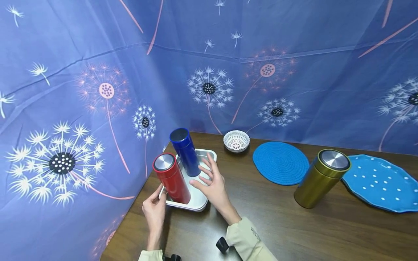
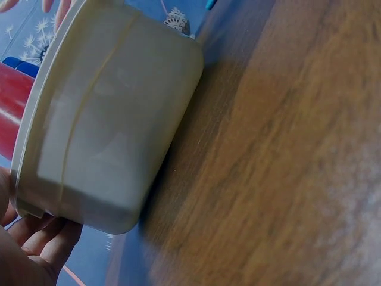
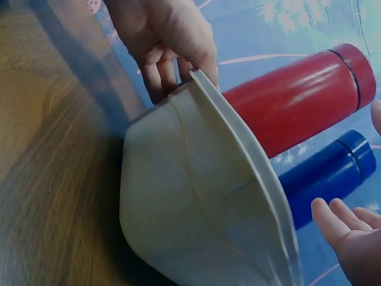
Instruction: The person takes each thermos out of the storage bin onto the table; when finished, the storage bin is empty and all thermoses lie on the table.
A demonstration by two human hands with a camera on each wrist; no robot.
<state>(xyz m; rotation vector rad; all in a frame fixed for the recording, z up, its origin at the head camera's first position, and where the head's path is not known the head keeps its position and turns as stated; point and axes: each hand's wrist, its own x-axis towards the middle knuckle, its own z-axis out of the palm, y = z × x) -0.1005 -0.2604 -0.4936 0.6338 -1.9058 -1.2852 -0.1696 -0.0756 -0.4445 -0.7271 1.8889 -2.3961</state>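
A white plastic tub [image 1: 201,197] stands near the table's left edge. A red thermos [image 1: 174,183] with a silver lid top rises from its near left part. Behind that is a blue thermos [image 1: 187,154] with a dark top. How deep both sit in the tub cannot be told. My left hand [image 1: 155,208] grips the tub's near left rim, thumb above and fingers curled below, as the right wrist view also shows. My right hand [image 1: 213,185] hovers over the tub's right side, fingers spread beside the blue thermos and holding nothing.
A white openwork bowl [image 1: 236,141] stands at the back. Right of it lie a round blue woven mat [image 1: 281,163], a gold thermos [image 1: 320,179] standing upright, and a blue dotted plate [image 1: 382,183]. Patterned blue cloth [image 1: 183,90] hangs behind and left of the wooden table [image 1: 261,224].
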